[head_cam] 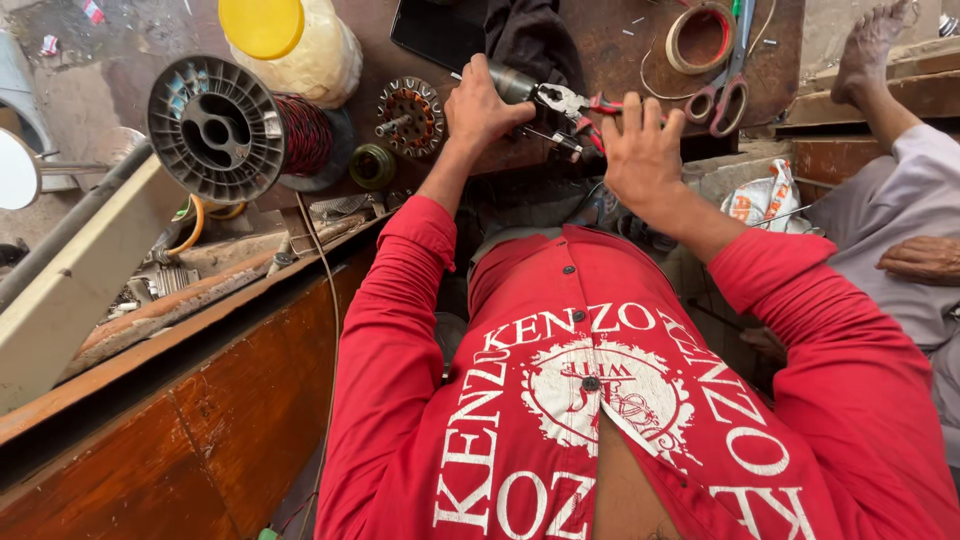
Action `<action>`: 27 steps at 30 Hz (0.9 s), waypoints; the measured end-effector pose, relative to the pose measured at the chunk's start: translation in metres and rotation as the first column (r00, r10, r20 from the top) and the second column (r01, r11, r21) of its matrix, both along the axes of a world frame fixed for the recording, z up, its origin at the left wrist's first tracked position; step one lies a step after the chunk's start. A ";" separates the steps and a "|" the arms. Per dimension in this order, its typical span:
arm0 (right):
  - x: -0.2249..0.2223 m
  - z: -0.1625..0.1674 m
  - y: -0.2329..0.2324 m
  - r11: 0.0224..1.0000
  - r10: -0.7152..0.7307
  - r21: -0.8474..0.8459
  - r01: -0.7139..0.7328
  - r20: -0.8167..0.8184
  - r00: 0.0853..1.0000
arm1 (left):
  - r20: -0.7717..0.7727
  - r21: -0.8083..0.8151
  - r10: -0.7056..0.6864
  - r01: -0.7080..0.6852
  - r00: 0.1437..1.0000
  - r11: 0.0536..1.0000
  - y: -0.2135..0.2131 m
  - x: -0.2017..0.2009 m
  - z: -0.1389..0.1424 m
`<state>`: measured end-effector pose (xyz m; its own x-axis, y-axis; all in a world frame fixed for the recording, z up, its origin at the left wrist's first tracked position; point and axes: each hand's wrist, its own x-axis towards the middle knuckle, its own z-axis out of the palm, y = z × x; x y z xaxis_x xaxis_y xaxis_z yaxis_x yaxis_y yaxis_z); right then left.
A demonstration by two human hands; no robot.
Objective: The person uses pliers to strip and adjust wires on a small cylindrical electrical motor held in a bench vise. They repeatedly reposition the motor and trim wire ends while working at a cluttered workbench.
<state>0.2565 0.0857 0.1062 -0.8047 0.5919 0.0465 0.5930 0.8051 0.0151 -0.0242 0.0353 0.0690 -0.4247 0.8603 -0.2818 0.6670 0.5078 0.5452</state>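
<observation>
My left hand (pixel 482 108) grips a small grey metal cylinder (pixel 513 82) over the brown worktop (pixel 610 60). My right hand (pixel 642 152) holds red-handled pliers (pixel 585 106), whose steel jaws point left and meet the cylinder's end. Thin wires run from that spot under my right hand. Both sleeves are red. A round motor stator (pixel 410 118) with copper windings lies just left of my left hand.
A large grey spool of red-brown wire (pixel 228 130) and a yellow-lidded jar (pixel 290 40) stand at the left. A tape roll (pixel 700 38) and scissors (pixel 725 98) lie at the back right. Another person's foot (pixel 872 45) and hand (pixel 925 258) are at the right.
</observation>
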 end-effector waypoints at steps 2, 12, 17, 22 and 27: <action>0.000 -0.002 -0.006 0.995 -0.002 -0.099 0.008 0.065 0.998 | 0.016 0.007 0.000 0.000 1.000 1.000 -0.001 0.002 0.000; 0.010 0.002 -0.001 1.000 0.005 -0.024 -0.006 -0.040 0.999 | 0.024 -0.026 0.038 -0.037 0.999 0.999 0.002 0.003 0.006; 0.013 -0.013 -0.007 1.000 -0.004 0.019 0.004 0.036 0.999 | 0.027 -0.013 0.018 -0.018 0.999 1.000 0.003 0.001 0.006; 0.012 -0.027 -0.007 0.992 -0.007 0.127 -0.007 0.106 0.994 | 0.023 -0.009 0.000 0.001 1.000 1.000 0.005 -0.001 0.010; 0.017 -0.029 -0.007 0.997 -0.033 -0.058 0.043 0.159 0.987 | 0.011 -0.013 0.001 -0.001 1.000 1.000 0.006 0.000 0.010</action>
<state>0.2734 0.0792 0.0768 -0.7759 0.6201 -0.1163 0.6173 0.7842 0.0628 -0.0238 0.0410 0.0788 -0.4220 0.8563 -0.2979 0.6606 0.5155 0.5458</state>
